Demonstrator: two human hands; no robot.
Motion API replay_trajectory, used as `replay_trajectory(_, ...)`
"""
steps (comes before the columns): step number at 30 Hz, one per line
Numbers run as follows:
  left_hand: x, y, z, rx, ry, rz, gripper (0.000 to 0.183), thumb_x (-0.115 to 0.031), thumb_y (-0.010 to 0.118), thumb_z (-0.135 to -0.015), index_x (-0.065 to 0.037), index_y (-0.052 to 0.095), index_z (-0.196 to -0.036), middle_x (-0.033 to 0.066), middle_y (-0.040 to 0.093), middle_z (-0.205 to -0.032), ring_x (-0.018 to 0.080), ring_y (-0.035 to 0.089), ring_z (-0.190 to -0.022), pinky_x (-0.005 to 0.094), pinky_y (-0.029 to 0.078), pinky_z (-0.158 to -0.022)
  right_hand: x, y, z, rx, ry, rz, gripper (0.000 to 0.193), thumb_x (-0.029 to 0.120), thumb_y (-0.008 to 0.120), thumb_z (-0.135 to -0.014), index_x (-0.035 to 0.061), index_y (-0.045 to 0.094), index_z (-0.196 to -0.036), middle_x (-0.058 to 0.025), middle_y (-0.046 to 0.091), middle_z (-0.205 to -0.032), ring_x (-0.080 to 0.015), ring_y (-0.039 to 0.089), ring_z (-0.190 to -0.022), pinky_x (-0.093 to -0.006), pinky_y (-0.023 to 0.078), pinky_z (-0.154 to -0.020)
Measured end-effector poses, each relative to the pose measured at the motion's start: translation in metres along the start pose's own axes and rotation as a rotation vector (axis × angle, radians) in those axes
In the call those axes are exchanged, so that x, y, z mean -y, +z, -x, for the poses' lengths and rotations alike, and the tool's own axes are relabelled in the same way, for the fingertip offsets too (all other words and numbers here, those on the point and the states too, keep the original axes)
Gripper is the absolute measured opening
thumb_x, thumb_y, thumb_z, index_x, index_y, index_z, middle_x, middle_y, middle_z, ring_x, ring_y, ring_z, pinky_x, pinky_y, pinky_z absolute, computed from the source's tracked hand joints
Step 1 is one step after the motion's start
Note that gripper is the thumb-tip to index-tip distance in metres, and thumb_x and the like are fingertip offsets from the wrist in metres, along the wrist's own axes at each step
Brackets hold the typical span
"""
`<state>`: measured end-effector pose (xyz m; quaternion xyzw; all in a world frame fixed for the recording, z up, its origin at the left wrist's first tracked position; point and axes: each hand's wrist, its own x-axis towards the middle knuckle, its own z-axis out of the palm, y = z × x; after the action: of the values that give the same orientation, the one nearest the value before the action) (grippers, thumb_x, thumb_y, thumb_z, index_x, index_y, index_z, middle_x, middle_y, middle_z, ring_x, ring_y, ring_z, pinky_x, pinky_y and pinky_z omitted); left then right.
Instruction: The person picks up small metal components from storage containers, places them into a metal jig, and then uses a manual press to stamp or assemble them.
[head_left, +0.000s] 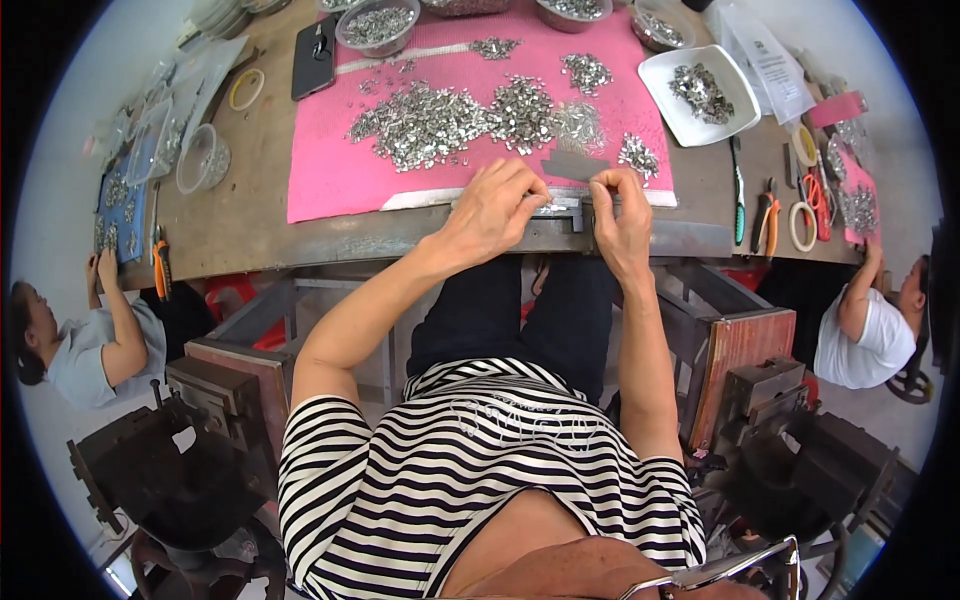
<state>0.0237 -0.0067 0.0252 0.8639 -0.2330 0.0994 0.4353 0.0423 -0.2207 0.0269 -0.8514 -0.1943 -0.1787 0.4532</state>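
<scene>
A slim silvery metal strip [562, 206] was set at the near edge of the counter [250, 195], between the left hand [495, 207] and the right hand [621, 222], right by the left fingertips. Its long axis was lined up roughly left-right. Fingers were bunched on both hands, but whether anything was clamped couldn't be told. Farther off, shiny metal bits [425, 125] were heaped on a pink mat [325, 150]; co-workers were seen left [88, 345] and right [868, 338].

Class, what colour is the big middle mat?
The mat is pink, best seen in the head view.
</scene>
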Motion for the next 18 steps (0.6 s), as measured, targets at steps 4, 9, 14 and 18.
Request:
replay_trajectory(4,-0.001,0.001,0.000,0.004,-0.008,-0.022,0.009,-0.011,0.063,-0.094,-0.003,0.063,-0.097,0.0107,0.059,-0.091,0.0299,0.055,-0.087,0.0408,0.044,-0.080,0.006,0.001,0.007,0.019,0.098,-0.096,0.007,0.003,0.063,-0.096,-0.0022,0.059,-0.095,-0.0098,0.060,-0.088,-0.0209,0.058,-0.078,-0.0323,0.048,-0.073)
replay_trajectory(9,-0.002,0.004,0.000,-0.030,0.015,-0.073,0.007,-0.010,0.067,-0.088,-0.004,0.064,-0.091,0.0085,0.058,-0.087,0.0287,0.056,-0.084,0.0416,0.044,-0.077,0.008,0.001,0.009,0.017,0.074,-0.109,0.007,0.003,0.063,-0.096,-0.0021,0.059,-0.095,-0.0097,0.060,-0.089,-0.0205,0.058,-0.080,-0.0321,0.048,-0.074)
replay_trajectory(14,-0.006,0.008,0.004,-0.089,0.122,-0.198,0.008,-0.008,0.068,-0.088,-0.005,0.064,-0.094,0.0093,0.059,-0.090,0.0297,0.057,-0.086,0.0405,0.044,-0.078,0.007,0.003,0.011,0.029,-0.017,-0.070,0.007,-0.001,0.064,-0.094,-0.0017,0.058,-0.096,-0.0129,0.059,-0.092,-0.0267,0.061,-0.080,-0.0356,0.050,-0.072)
replay_trajectory(18,-0.018,0.018,0.009,-0.185,0.163,-0.367,0.012,-0.006,0.071,-0.084,-0.004,0.061,-0.091,0.0097,0.060,-0.091,0.0309,0.058,-0.086,0.0423,0.046,-0.077,0.010,0.007,0.013,0.044,-0.020,-0.080,0.009,-0.002,0.065,-0.091,-0.0011,0.057,-0.096,-0.0133,0.059,-0.093,-0.0298,0.059,-0.083,-0.0381,0.049,-0.075)
